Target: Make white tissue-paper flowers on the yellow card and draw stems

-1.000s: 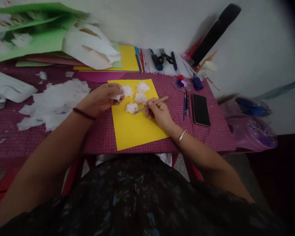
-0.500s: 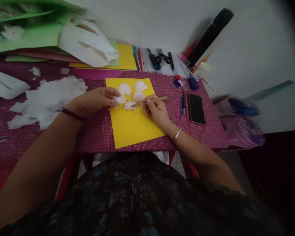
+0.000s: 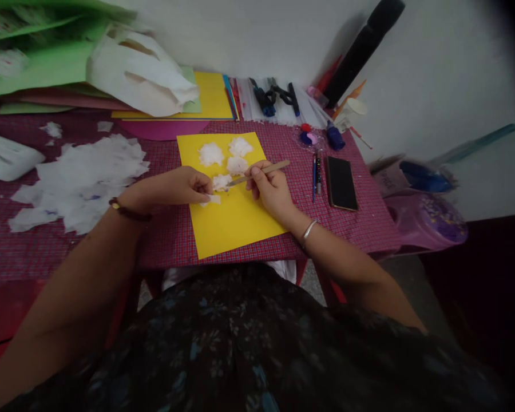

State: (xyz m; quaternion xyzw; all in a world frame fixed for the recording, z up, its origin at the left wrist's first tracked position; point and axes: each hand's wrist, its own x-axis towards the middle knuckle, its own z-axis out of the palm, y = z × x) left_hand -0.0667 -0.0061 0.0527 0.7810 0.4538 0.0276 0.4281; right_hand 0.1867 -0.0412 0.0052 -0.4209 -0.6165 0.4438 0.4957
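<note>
My left hand (image 3: 197,186) pinches a small white paper piece (image 3: 211,199) over the left part of a yellow sheet (image 3: 227,229). Between the fingers of my right hand (image 3: 264,183) is a thin wooden stick (image 3: 277,166), held slantwise. Its lower left end touches or nearly touches a crumpled white paper tuft (image 3: 222,182) on the sheet. Further up the sheet sit three more white tufts, one at the upper left (image 3: 211,154), one at the upper right (image 3: 240,146) and one just below that (image 3: 237,166).
Loose white paper pieces (image 3: 86,177) are heaped at the left. A black phone (image 3: 342,183), a blue pen (image 3: 314,178) and a dark pen (image 3: 318,173) lie at the right. Clamps (image 3: 274,98), coloured sheets (image 3: 214,97) and a white bag (image 3: 141,71) line the back.
My left hand has moved down and slightly right with the white paper piece, away from the upper tufts. My right hand still holds the stick in nearly the same place. The view has shifted slightly.
</note>
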